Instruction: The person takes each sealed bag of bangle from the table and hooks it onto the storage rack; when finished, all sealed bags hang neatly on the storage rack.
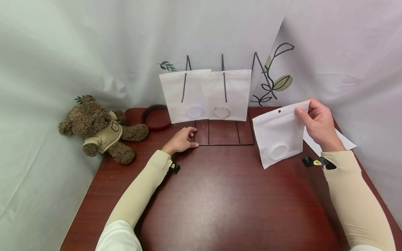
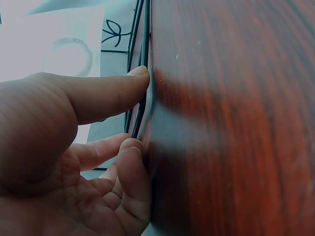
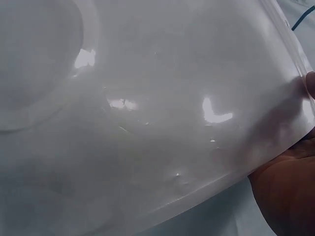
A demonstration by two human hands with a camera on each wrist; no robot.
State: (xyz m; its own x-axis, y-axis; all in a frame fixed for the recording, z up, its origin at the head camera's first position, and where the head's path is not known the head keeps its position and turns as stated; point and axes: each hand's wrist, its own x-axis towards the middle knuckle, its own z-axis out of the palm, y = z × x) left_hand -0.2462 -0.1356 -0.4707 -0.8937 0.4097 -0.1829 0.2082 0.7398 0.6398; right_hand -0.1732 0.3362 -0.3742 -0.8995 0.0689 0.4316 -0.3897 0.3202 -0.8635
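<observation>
A black wire display rack [image 1: 230, 144] stands at the back of the table, and two white zip bags [image 1: 226, 91] hang from its hooks, each with a ring-shaped item, like a bracelet, showing through. My left hand [image 1: 183, 140] holds the front left corner of the rack's base. In the left wrist view, the thumb [image 2: 110, 93] and fingers lie around the black wire. With my right hand [image 1: 321, 122] I pinch the upper right corner of another white zip bag [image 1: 282, 130]. Its hang hole is at the top, and a round item bulges low inside.
At the left lies a brown teddy bear [image 1: 94, 122] in a beige shirt. A dark red ring-shaped object [image 1: 157, 128] sits between bear and rack. White flat material [image 1: 345, 140] lies behind the right wrist. Pale curtains [image 1: 125, 42] enclose the dark red table [image 1: 220, 202].
</observation>
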